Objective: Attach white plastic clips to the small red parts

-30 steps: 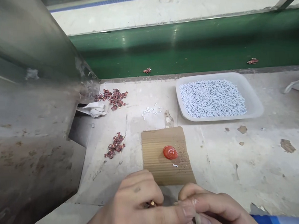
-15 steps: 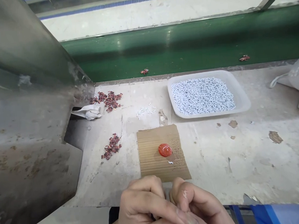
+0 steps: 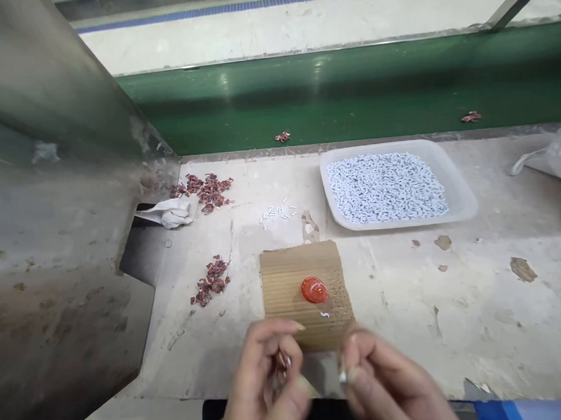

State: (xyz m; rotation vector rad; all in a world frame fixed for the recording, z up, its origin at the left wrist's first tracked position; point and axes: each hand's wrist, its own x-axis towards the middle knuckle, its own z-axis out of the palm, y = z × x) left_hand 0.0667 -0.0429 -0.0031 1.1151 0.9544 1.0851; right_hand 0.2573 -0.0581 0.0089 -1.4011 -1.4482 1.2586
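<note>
My left hand (image 3: pixel 266 383) is at the front edge of the table, its fingers curled round a small dark-red piece (image 3: pixel 283 364) that shows only in part. To its right, my right hand (image 3: pixel 388 383) pinches a tiny white piece (image 3: pixel 343 376) between thumb and finger; motion blurs this hand a little. Just beyond both hands lies a square of cardboard (image 3: pixel 284 279). On it are a glossy orange-red blob (image 3: pixel 315 290) and one small white wavy piece (image 3: pixel 324 315).
A translucent tray (image 3: pixel 461 203) full of white wavy pieces (image 3: pixel 387 189) stands at the back right. Several loose ones (image 3: pixel 274 213) lie left of it. Dark-red clusters (image 3: pixel 211 281) lie on the left, beside a metal panel (image 3: pixel 64 215). Behind runs a green strip (image 3: pixel 372 86) bearing two red bits.
My hands were together, fingers touching; now they are apart, the right one moved to the right. The dark-red piece and the pinched white piece have come into view. The camera view has shifted slightly.
</note>
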